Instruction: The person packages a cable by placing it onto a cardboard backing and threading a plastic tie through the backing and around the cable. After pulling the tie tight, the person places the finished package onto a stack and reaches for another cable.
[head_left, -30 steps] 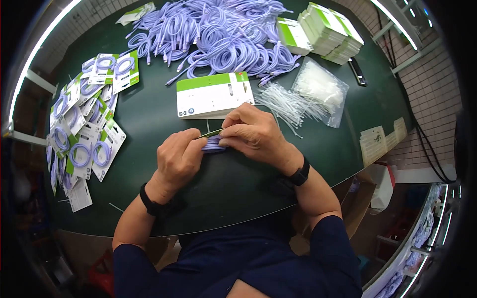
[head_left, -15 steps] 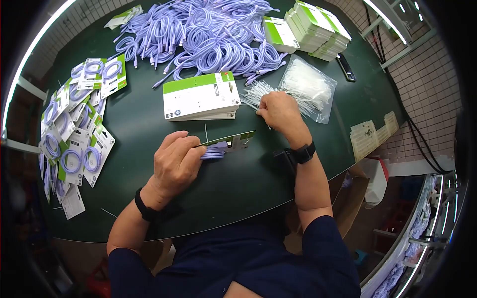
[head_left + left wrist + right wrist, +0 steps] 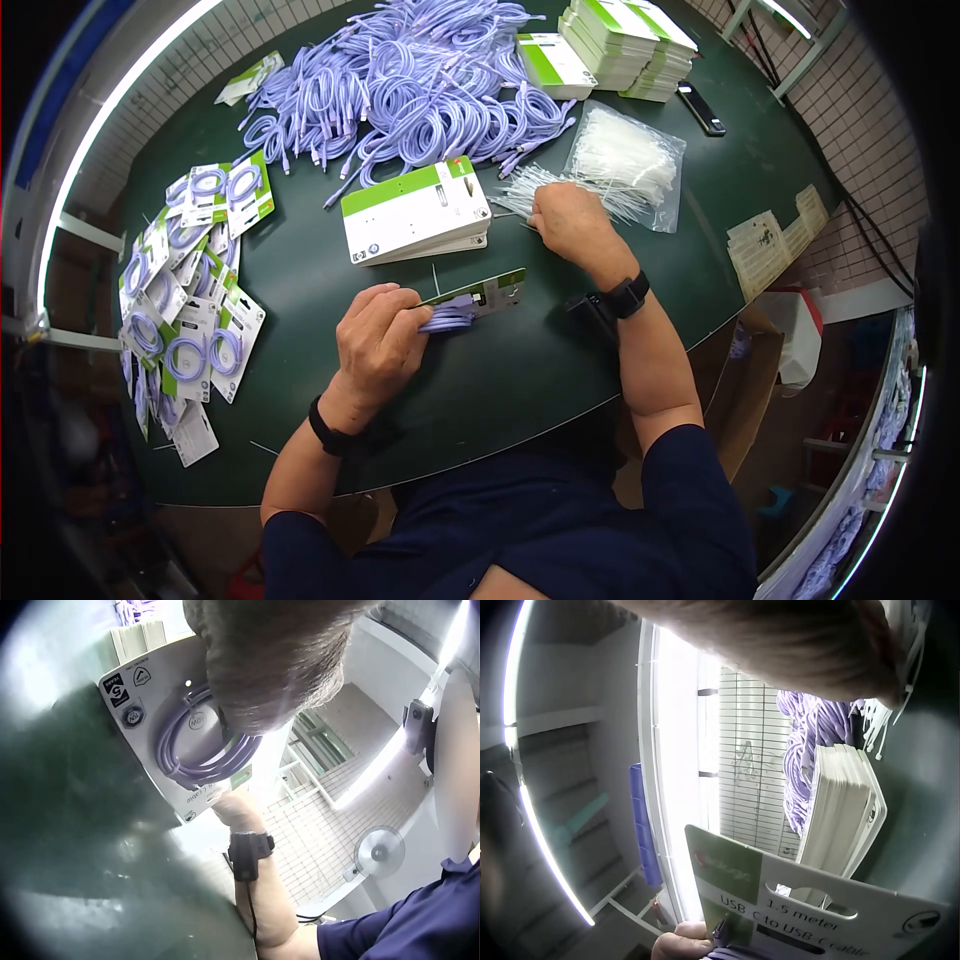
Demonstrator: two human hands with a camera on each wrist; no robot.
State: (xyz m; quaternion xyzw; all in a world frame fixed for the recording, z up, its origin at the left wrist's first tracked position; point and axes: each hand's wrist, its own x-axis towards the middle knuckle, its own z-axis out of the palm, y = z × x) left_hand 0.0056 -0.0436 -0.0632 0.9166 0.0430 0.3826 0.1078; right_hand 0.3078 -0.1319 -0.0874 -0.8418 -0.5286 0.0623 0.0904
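In the head view the left hand [image 3: 380, 340] pinches a card [image 3: 505, 290] with a coiled purple cable [image 3: 449, 316] against it. The left wrist view shows the card's white face [image 3: 135, 705] and the coil [image 3: 169, 746] lying on it. The right hand [image 3: 578, 225] is at the near edge of the loose white zip ties [image 3: 530, 186], fingers bent down among them; whether it pinches one is hidden. In the right wrist view, ties [image 3: 877, 720] lie beside that hand [image 3: 795, 645], and the held card [image 3: 840, 900] reads USB-C cable.
Behind the card lies a stack of blank cards [image 3: 415, 215]. Carded cables [image 3: 187, 358] cover the left side. Loose purple cables [image 3: 420, 90] are heaped at the back, beside card stacks [image 3: 620, 50]. A bag of ties [image 3: 625, 160], a black phone-like object [image 3: 701, 108] and papers [image 3: 765, 245] lie right.
The right hand has let go of the card and moved right to the loose zip ties, where it stays. The left hand still pinches the card and coil.
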